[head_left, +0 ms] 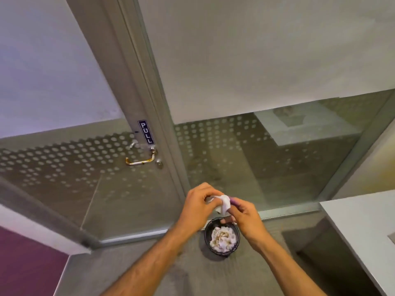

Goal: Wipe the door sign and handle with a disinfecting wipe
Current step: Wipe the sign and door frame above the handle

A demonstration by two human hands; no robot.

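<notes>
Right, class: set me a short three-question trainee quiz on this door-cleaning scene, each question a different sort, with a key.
1. True or false: the white wipe is touching the PULL sign.
2. Multiple choice: what lies directly below the hands? A) a bucket of water B) a black wastebasket holding crumpled paper C) a spray bottle
3. Fill in: the lever door handle sits ____ the sign.

Key: 1 false, the left hand and right hand hold it together away from the door; 2 B; 3 below.
</notes>
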